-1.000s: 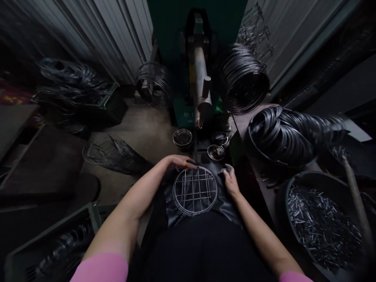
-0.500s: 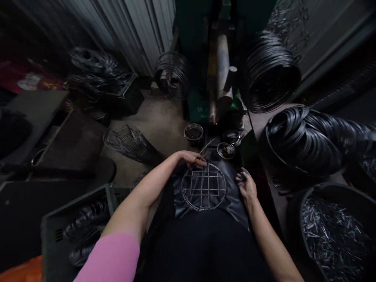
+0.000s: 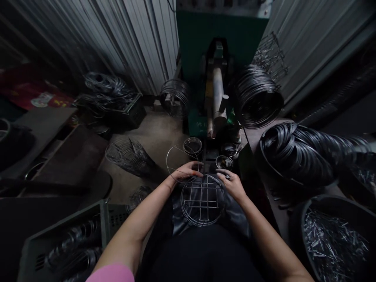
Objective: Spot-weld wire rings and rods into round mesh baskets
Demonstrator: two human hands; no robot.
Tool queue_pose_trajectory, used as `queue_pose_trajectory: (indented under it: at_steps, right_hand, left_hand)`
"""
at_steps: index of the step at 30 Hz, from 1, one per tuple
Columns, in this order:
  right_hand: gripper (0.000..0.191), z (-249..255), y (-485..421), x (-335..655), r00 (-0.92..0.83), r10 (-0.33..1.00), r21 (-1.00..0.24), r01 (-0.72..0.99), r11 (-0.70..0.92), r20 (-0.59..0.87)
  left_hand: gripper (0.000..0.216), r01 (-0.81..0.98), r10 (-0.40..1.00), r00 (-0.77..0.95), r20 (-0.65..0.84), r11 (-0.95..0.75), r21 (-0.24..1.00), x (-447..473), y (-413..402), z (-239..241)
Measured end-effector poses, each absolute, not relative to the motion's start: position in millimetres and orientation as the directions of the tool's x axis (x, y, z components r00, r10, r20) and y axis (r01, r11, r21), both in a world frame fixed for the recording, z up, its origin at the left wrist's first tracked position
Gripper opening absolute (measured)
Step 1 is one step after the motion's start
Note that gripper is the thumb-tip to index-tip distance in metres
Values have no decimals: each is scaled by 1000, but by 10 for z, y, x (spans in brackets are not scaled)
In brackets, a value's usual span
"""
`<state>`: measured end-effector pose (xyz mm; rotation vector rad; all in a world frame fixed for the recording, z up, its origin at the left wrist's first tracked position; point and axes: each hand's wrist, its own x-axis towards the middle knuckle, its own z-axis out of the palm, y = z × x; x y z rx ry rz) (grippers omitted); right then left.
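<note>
My left hand (image 3: 188, 171) is closed on a thin wire ring (image 3: 167, 156), which stands out to the left of the fingers. Below it, on the dark apron (image 3: 179, 213) over my lap, lies a round wire rack (image 3: 201, 201) with crossed bars; its rim looks like several rings stacked. My right hand (image 3: 233, 185) is just beyond the rack's upper right rim, fingers bent together around something small and dark that I cannot make out. Ahead of both hands, the green machine (image 3: 195, 123) carries a thick metal arm (image 3: 217, 92) with a copper-coloured tip (image 3: 210, 131).
Small round dishes (image 3: 193, 146) sit under the machine. Wire coils (image 3: 255, 98) hang beside it, and a big bundle of wire rings (image 3: 296, 152) lies right. A tub (image 3: 310, 203) of short metal pins is at lower right, a crate (image 3: 63, 231) of coils at lower left.
The wire ring in my left hand has swung leftward and now shows its full circle. My right hand has moved left, close to my left hand. The view has tipped upward.
</note>
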<state>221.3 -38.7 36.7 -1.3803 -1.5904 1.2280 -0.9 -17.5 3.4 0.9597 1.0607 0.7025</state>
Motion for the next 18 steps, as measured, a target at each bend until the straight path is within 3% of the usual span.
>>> queue_pose_trajectory:
  at_steps: [4,9,14,18]
  right_hand:
    - [33,417,-312,2025,-257,961,-904,378,201,107]
    - [54,707,-241,1863,-327,851,-715,463,523,411]
    - [42,1085,-126,1733,-487,749,-580,479,659,449]
    - [28,1161,-100,1715,-510,735,-595,445,670,447]
  left_hand:
    - [55,-50,918,256,-303,325,944,-95,-125,205]
    - [59,74,830,435,-350,354,932,-102,-193,471]
    - [42,248,670,631,-391,303,920,42,-320,735]
    - [49,325,514,749,-418,265,908,155,-427,879]
